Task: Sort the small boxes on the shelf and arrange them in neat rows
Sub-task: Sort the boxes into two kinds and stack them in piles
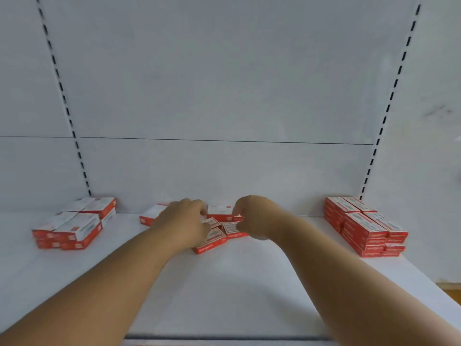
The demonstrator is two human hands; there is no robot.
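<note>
A loose cluster of small red and white boxes (219, 233) lies at the back middle of the white shelf (224, 283). My left hand (185, 221) lies over the cluster's left side with its fingers curled on one small box. My right hand (254, 216) is curled at the cluster's right side, its fingertips pinching a small box (238, 217). A larger white and red box (151, 214) lies tilted just left of my left hand. Parts of the cluster are hidden under both hands.
A low stack of larger white and red boxes (74, 226) sits at the back left. A neat stack of small red boxes (366, 227) stands at the back right. Slotted uprights run up the back wall (224, 96). The shelf front edge (224, 337) is near.
</note>
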